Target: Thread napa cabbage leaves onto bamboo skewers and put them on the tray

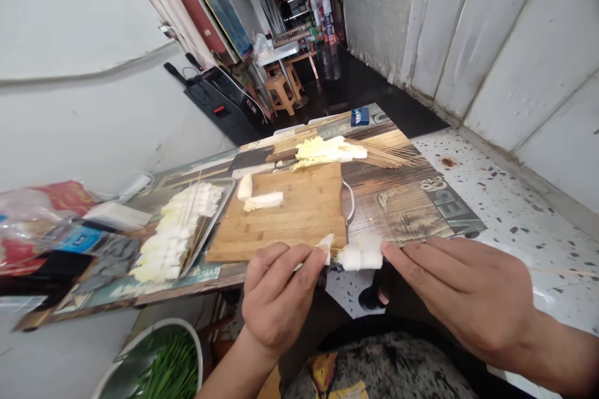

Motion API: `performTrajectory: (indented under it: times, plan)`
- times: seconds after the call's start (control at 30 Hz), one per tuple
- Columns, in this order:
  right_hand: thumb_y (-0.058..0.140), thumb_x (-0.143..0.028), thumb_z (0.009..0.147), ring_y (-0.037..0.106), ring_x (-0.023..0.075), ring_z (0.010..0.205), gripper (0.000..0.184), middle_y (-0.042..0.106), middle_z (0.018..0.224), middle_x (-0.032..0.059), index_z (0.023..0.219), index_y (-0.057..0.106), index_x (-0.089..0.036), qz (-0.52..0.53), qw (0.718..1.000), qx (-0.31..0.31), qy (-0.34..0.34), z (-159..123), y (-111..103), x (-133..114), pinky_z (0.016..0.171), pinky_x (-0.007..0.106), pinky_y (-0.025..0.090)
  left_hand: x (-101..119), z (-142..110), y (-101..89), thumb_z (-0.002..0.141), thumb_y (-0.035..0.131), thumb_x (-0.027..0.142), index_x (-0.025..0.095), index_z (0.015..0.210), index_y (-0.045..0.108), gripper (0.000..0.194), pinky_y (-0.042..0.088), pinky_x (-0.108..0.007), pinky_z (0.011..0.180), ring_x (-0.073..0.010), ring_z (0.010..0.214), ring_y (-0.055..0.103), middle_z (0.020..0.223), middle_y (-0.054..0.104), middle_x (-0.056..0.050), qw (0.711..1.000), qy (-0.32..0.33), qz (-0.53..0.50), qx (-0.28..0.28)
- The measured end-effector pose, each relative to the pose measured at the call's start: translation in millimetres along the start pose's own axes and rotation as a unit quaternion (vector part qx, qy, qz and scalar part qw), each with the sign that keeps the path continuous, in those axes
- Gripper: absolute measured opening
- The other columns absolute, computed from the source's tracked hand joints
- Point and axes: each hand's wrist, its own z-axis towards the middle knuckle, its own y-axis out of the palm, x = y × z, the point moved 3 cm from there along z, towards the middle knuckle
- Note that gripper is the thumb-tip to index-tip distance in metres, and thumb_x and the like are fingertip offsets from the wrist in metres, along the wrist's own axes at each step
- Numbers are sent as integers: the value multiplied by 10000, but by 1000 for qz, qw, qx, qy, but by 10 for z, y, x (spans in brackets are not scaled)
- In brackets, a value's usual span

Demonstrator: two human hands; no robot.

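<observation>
Over the near edge of the cutting board [299, 218], my left hand [281, 299] is closed, pinching a small pale cabbage roll [329, 248]. My right hand [468, 299] is closed too, its fingertips at the right end of white cabbage rolls [360, 254] lined up side by side. A thin skewer [561, 272] shows faintly past the right hand; its middle is hidden by the fingers. Two more pieces, an upright cabbage roll [245, 187] and a lying one [264, 201], rest on the board's far left.
Left of the board, a metal tray [210, 230] holds several skewered cabbage rolls [180, 224]. Behind the board lie loose cabbage leaves [322, 151] and a bundle of skewers [393, 154]. A blue box [360, 116] sits farther back. Below left stands a bowl [199, 349] of green stalks [171, 361].
</observation>
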Motion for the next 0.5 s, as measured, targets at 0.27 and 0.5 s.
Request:
performTrajectory:
  times: [0.27,0.5]
  plan:
    - [532,-119,892,566,182,803,274,694,875,62,1140,629,-57,-16,999,40,-33,-23,-70,-54,680,325,427,82,-133,-43,795,638,-12,87,1026,671,254,455,-316,738,-189,833,586,887,681,-94,999,-5,46,9]
    - [371,-12,881,573,183,852,377,710,978,62,1126,642,-103,-3,999,11,-45,-85,-103,-85,737,333,429,86,-263,-208,805,645,63,91,875,671,80,464,-332,689,-191,784,580,835,646,-81,997,51,48,41]
